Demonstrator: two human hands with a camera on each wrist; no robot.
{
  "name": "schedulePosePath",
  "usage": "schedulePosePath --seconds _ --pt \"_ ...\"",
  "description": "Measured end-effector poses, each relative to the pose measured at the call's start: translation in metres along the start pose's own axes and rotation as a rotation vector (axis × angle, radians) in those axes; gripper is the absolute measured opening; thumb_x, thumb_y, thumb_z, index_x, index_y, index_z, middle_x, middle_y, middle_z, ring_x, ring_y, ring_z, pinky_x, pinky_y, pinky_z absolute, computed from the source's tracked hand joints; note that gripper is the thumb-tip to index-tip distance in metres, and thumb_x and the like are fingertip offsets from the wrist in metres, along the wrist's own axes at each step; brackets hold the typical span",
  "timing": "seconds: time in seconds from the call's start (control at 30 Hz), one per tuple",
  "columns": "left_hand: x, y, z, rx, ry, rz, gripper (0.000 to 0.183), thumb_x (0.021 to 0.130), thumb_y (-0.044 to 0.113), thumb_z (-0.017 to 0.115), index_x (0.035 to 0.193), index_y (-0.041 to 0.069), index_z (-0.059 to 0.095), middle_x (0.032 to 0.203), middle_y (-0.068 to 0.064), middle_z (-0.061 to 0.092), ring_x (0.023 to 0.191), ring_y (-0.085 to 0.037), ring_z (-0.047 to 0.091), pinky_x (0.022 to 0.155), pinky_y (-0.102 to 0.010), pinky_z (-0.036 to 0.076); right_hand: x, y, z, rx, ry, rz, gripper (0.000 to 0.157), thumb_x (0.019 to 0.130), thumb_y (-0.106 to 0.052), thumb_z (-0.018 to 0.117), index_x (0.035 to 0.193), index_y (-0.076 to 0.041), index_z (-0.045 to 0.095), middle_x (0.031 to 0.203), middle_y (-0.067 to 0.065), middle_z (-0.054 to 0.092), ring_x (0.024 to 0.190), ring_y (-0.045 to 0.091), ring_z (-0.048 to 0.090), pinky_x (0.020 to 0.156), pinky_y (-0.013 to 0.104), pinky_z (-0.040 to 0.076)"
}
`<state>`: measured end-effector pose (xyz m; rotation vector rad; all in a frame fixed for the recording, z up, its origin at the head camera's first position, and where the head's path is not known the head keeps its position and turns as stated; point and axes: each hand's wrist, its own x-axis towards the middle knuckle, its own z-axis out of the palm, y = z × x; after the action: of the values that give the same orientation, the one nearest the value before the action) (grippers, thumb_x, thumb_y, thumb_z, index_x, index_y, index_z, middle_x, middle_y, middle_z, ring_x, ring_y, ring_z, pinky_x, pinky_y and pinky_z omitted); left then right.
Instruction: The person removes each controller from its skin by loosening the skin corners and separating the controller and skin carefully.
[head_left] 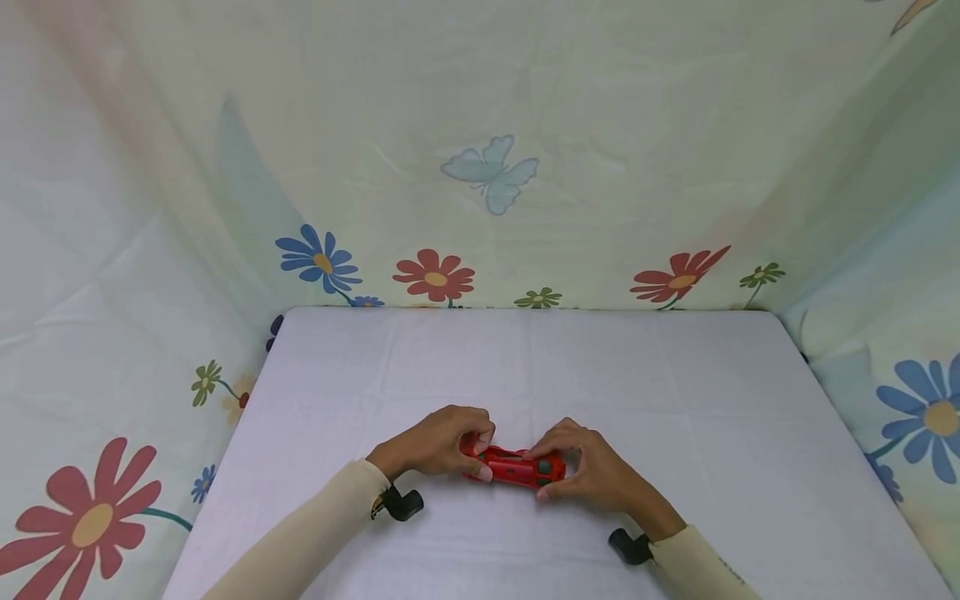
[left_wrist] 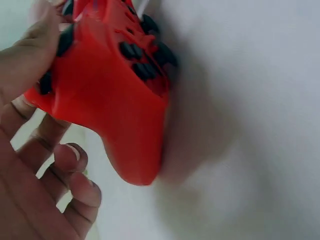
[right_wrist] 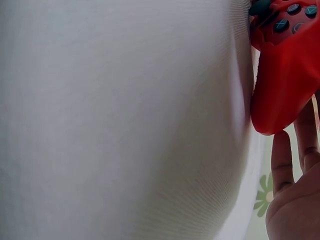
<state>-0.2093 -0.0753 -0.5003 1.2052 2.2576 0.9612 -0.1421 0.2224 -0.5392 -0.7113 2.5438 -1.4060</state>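
A red game controller (head_left: 513, 468) with dark buttons and sticks is between my two hands, low over the white cloth. My left hand (head_left: 448, 435) grips its left end, the thumb (left_wrist: 31, 59) lying near the dark shoulder buttons. At the right end, my right hand (head_left: 598, 473) holds it between the thumb and fingers. In the left wrist view the cross-shaped pad (left_wrist: 137, 61) and sticks face toward the cloth. The right wrist view catches the other grip (right_wrist: 282, 92) and the symbol buttons (right_wrist: 295, 17), with fingertips close by its end.
A white cloth (head_left: 600, 367) covers the table. Printed curtains with flowers and a butterfly (head_left: 491, 175) hang behind it and along both sides. Small black wrist cameras (head_left: 403, 504) sit at both sleeve cuffs.
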Motion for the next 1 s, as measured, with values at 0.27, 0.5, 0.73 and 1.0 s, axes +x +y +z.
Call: schedulePosePath --seconds 0.27,0.5,0.73,1.0 --pt "-0.010 -0.004 0.005 0.035 0.079 0.006 0.050 0.071 0.029 0.102 0.086 0.022 0.054 0.084 0.007 0.055 0.083 -0.021 0.060 0.073 -0.020 0.041 0.000 0.003 0.002 0.003 0.003 0.009 0.048 0.073 -0.030 0.100 0.117 -0.035 0.080 0.115 -0.017 0.074 0.111 0.007 0.060 0.096 0.032 0.050" --pt "-0.021 -0.005 0.015 0.054 0.212 0.016 0.047 0.068 0.028 0.102 0.082 0.023 0.057 0.091 0.015 0.060 0.086 -0.019 0.060 0.075 -0.021 0.045 -0.002 0.003 0.000 -0.009 0.019 0.004 0.047 0.073 -0.032 0.099 0.116 -0.036 0.080 0.114 -0.017 0.074 0.109 0.008 0.060 0.096 0.032 0.050" --pt "-0.033 -0.007 0.034 0.164 0.398 0.064 0.041 0.070 0.031 0.098 0.079 0.027 0.058 0.102 0.019 0.065 0.096 -0.002 0.055 0.078 -0.021 0.049 -0.002 0.004 0.000 -0.002 0.018 0.009 0.046 0.074 -0.033 0.099 0.115 -0.036 0.080 0.113 -0.016 0.074 0.109 0.008 0.060 0.097 0.033 0.049" --pt "-0.041 -0.007 0.048 0.416 0.565 0.217 0.040 0.071 0.034 0.095 0.080 0.022 0.058 0.096 0.013 0.060 0.087 -0.005 0.053 0.071 -0.013 0.045 -0.001 0.006 0.003 0.021 0.017 0.008 0.047 0.074 -0.031 0.099 0.116 -0.036 0.081 0.114 -0.017 0.074 0.110 0.008 0.061 0.097 0.032 0.050"
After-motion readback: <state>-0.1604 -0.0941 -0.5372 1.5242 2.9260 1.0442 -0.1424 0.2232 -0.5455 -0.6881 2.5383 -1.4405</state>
